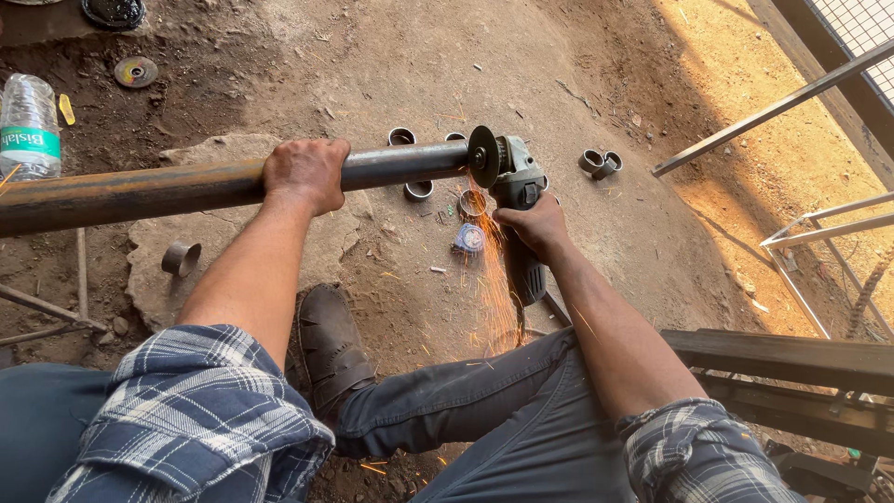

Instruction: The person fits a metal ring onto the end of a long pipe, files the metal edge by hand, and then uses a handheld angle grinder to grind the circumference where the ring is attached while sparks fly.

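— So, how much room is around the work?

— Open dirt floor (652, 233) lies far and to the right of the cut. On the right edge slanted metal bars (773, 112) cross, and a dark steel frame (792, 363) sits near on the right. Short cut rings (601, 163) are scattered on the ground just beyond the pipe's end, with one more ring (180, 258) on the left by a flat stone (186, 279). A plastic bottle (28, 126) stands at the far left, touching nothing.

— And the pipe?

— The long rusty pipe (140, 191) runs from the left edge to the middle, raised over the floor. The left hand (305, 172) is wrapped over it, fingers curled tight around the tube, well left of its cut end.

— The other hand?

— The right hand (533, 224) clamps the body of an angle grinder (517, 186), fingers closed round it. Its disc (482, 156) meets the pipe's right end, sparks (489, 279) falling near, toward the person's shoe (331, 345) and knee.
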